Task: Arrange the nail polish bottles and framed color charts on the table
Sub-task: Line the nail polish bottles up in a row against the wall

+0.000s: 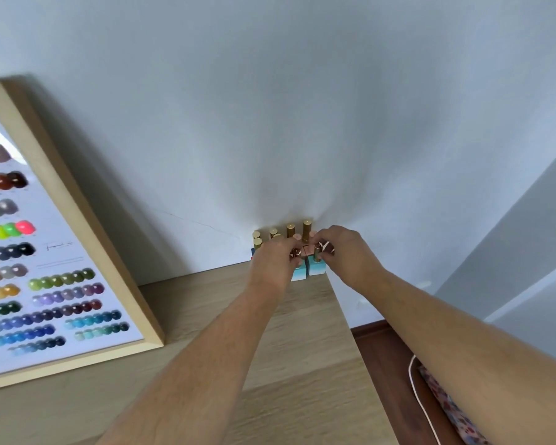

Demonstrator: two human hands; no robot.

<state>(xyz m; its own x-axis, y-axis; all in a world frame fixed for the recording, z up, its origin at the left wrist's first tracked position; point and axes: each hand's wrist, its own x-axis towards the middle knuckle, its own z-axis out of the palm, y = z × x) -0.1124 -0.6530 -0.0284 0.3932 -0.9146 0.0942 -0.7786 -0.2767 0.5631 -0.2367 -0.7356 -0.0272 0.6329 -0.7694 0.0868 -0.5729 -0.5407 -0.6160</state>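
Several nail polish bottles (290, 231) with gold caps stand in a tight cluster against the wall at the table's far right corner. My left hand (275, 260) grips the cap of a light blue bottle (297, 273) at the front of the cluster. Beside it, my right hand (342, 253) pinches the cap of a second light blue bottle (316, 268). The two blue bottles stand side by side, touching. A framed color chart (45, 252) in a pale wooden frame leans against the wall on the left, showing rows of colored swatches.
The wooden table (206, 316) ends at a right edge just past the bottles. Beyond that edge lies a dark wood floor (385, 358) with a white cable (426, 409) and a floral patterned cloth (453, 412). A white wall (302, 107) rises directly behind everything.
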